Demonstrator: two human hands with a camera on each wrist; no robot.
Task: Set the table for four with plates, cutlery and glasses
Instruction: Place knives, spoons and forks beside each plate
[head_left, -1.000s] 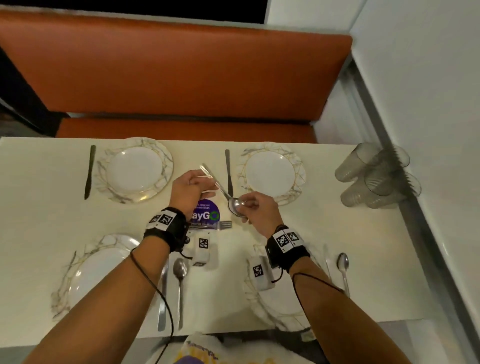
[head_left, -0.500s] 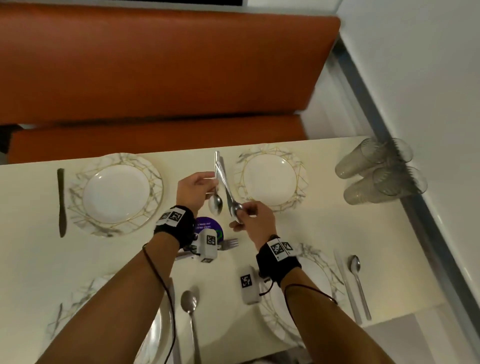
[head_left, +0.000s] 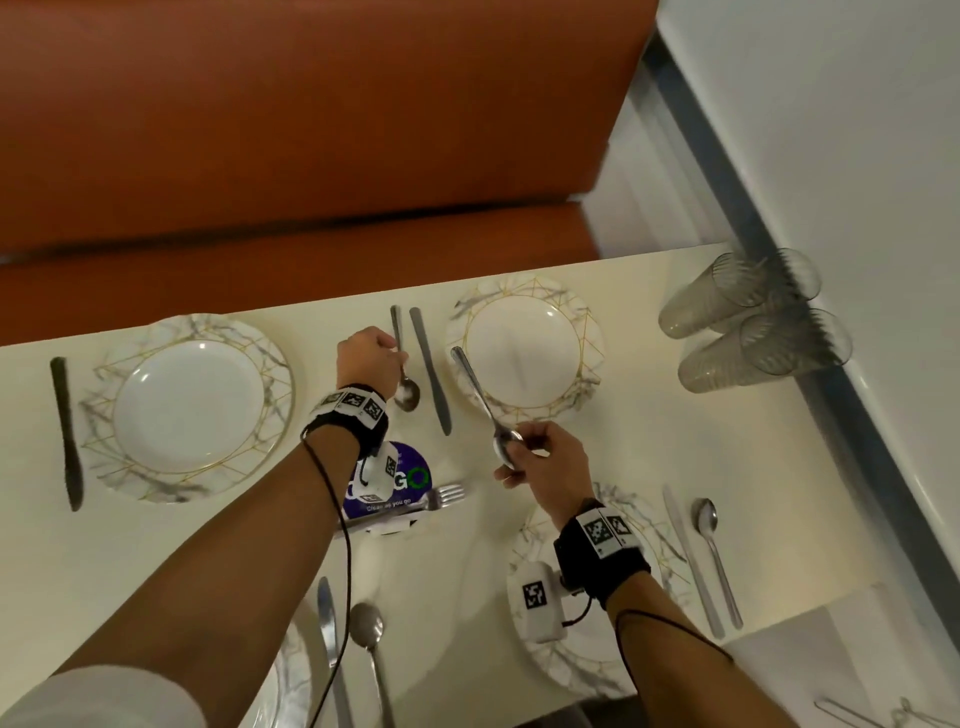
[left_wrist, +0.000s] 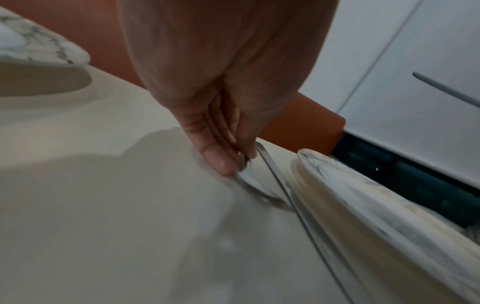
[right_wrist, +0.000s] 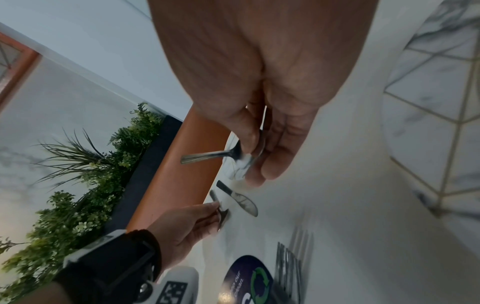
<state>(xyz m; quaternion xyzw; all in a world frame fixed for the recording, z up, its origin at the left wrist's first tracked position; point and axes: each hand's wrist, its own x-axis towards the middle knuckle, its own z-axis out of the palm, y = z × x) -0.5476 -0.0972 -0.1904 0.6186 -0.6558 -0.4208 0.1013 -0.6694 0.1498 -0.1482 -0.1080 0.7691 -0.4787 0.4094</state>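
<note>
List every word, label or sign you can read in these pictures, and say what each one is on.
"GO": big letters on the round purple sticker on the table, the start hidden by the left wrist camera.
"Clean as you go": small line on the same sticker.
"our" and "clean": fragments on it in the right wrist view.
The wristband tags carry square black-and-white codes, no words.

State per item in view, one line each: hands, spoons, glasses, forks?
left hand: pinching a spoon
left spoon: at table level beside the far knife; contact unclear
right hand: grip on second spoon's bowl
second spoon: lifted, handle over far right plate
glasses: lying sideways, clustered by the wall
forks: lying on the sticker
</note>
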